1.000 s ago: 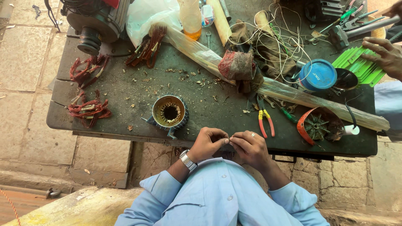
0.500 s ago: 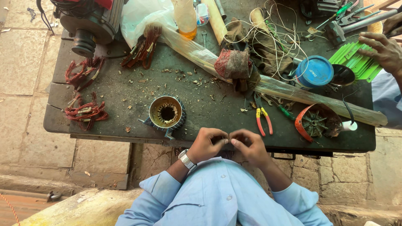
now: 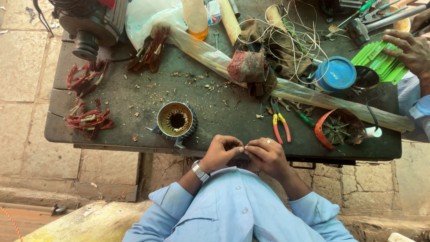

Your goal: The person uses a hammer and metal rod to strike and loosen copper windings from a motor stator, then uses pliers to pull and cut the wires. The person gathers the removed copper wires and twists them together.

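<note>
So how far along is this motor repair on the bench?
Done, it seems: old copper coils lie pulled out at the table's left, and the stator looks bare inside. In hand: the left hand and right hand pinch something small together, too small to identify. Left: no new winding in the stator; the fan cover lies loose.

Left hand (image 3: pixel 220 152) and right hand (image 3: pixel 268 154) meet fingertip to fingertip at the near edge of the dark workbench (image 3: pixel 134 96), pinching something too small to identify. Motor stator housing (image 3: pixel 176 120) sits just left of the hands. Red-handled pliers (image 3: pixel 279 123) lie right of the stator. Another person's hand (image 3: pixel 410 50) rests on green strips (image 3: pixel 378 60) far right of it.
</note>
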